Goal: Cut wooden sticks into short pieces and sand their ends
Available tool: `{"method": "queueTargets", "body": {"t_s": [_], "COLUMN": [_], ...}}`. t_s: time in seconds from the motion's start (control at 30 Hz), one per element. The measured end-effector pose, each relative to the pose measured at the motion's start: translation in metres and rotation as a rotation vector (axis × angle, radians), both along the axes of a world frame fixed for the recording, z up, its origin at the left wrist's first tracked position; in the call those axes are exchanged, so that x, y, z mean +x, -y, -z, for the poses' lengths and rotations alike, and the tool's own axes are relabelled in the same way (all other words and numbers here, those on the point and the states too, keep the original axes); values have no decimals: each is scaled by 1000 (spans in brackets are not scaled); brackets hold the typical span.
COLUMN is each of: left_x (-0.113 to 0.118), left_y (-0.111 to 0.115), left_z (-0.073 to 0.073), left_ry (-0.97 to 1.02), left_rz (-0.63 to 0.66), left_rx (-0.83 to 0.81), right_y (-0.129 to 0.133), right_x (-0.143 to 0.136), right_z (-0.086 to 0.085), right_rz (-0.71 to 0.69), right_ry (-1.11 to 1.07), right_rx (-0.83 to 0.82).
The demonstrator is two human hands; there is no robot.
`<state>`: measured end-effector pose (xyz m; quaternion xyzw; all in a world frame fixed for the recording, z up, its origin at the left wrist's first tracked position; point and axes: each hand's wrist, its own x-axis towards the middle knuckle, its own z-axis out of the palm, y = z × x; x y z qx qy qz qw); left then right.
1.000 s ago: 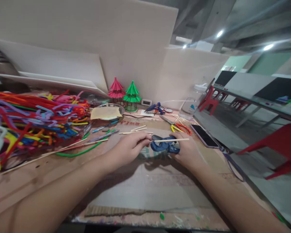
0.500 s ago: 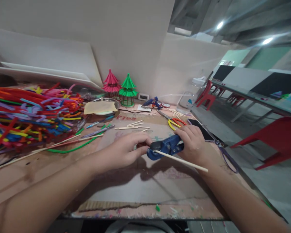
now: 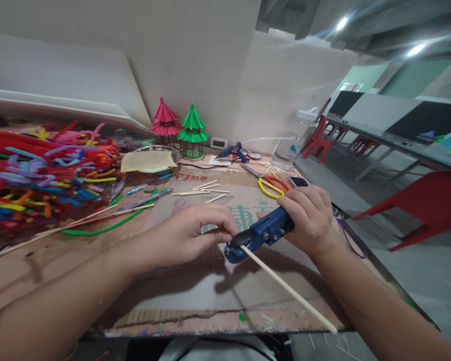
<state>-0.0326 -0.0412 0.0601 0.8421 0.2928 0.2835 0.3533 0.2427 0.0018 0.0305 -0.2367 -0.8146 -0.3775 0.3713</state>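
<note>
My right hand [image 3: 310,218] is wrapped round the handles of a blue cutting tool [image 3: 265,233] above the board. A thin wooden stick [image 3: 289,288] lies between the tool's jaws, its long part slanting down to the right toward me. My left hand [image 3: 195,233] is at the jaws with thumb and forefinger pinched together, at the hidden end of the stick. Beyond the hands, several short cut sticks [image 3: 201,189] lie on the cardboard [image 3: 180,296].
Colourful pipe cleaners [image 3: 48,175] fill the left side. Pink [image 3: 166,123] and green [image 3: 193,131] pagoda models stand at the back, near a blue glue gun [image 3: 233,150]. Scissors [image 3: 271,185], a phone [image 3: 298,181] and a clear bottle [image 3: 291,140] are at the right. A red chair [image 3: 424,210] stands beyond.
The stick's free part now reaches farther down to the right and looks longer. The tool and my right hand have tilted and shifted slightly, and the camera view has moved a little.
</note>
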Motion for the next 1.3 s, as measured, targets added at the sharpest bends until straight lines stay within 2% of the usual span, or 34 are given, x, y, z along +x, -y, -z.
{"method": "queueTargets", "body": {"t_s": [0.33, 0.7, 1.3], "left_x": [-2, 0, 0], "left_y": [-2, -1, -3], "left_z": [4, 7, 8], "left_ry": [24, 71, 88], "left_rz": [22, 57, 98], "left_rx": [-22, -121, -115], "right_y": [0, 0, 4], "right_x": [3, 7, 4], "right_z": [3, 8, 7], "right_rz": [8, -10, 3], "right_ry": [-16, -50, -62], "right_rx": [-2, -14, 12]}}
